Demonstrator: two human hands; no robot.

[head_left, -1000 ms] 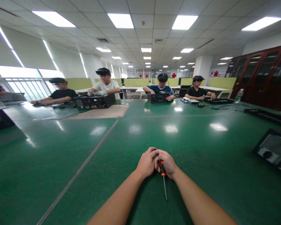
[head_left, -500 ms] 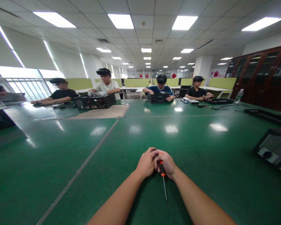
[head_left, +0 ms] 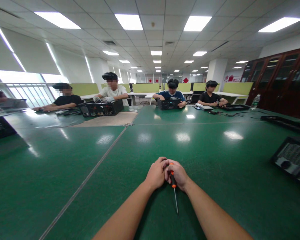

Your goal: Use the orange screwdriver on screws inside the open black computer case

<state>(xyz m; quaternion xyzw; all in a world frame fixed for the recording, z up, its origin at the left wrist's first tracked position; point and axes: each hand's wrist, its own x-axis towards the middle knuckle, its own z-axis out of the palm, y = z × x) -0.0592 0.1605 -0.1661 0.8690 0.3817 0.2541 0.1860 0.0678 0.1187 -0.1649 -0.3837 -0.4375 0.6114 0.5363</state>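
Observation:
Both hands rest together on the green tabletop point(head_left: 130, 186), touching each other. My right hand point(head_left: 180, 176) is closed around a screwdriver point(head_left: 173, 181) with a black and orange handle. Its thin metal shaft points back toward me, between my forearms, with the tip near the table. My left hand point(head_left: 156, 173) lies curled against the fingers of the right one, its back facing up. The inner side of the left fingers is hidden, so I cannot see whether anything is in them.
A black computer case point(head_left: 293, 158) stands at the right edge, with a long black panel point(head_left: 285, 124) behind it. Across the table, co-workers handle another case point(head_left: 101, 108) and a black unit point(head_left: 168, 104). A plastic bottle point(head_left: 255, 101) stands at the far right.
My hands and the screwdriver have stayed in place. Across the table, the gloved hands of the co-worker in the white shirt have shifted slightly over the case.

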